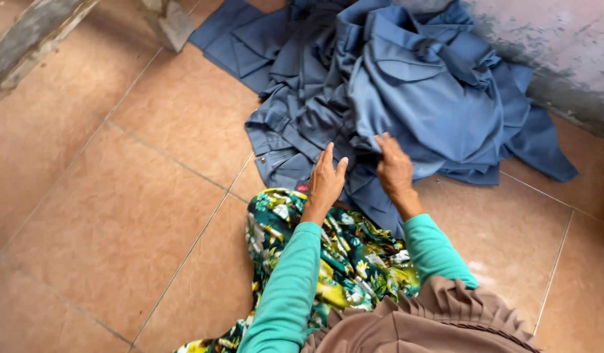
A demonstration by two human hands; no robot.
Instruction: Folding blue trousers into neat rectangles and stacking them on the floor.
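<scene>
A heap of blue-grey garments (406, 85) lies crumpled on the tiled floor (119, 216) in front of me. My left hand (327, 180) rests flat on the near edge of the pile, fingers spread, holding nothing. My right hand (395, 171) pinches a fold of blue cloth at the pile's near side. Both arms wear teal sleeves. A green and yellow floral skirt (341, 261) covers my lap below the hands.
A grey, stained wall (563, 46) runs along the upper right behind the pile. A worn wooden plank (34, 36) and a chunk of concrete (171, 23) sit at the upper left. Orange-brown tiles stretch to the left.
</scene>
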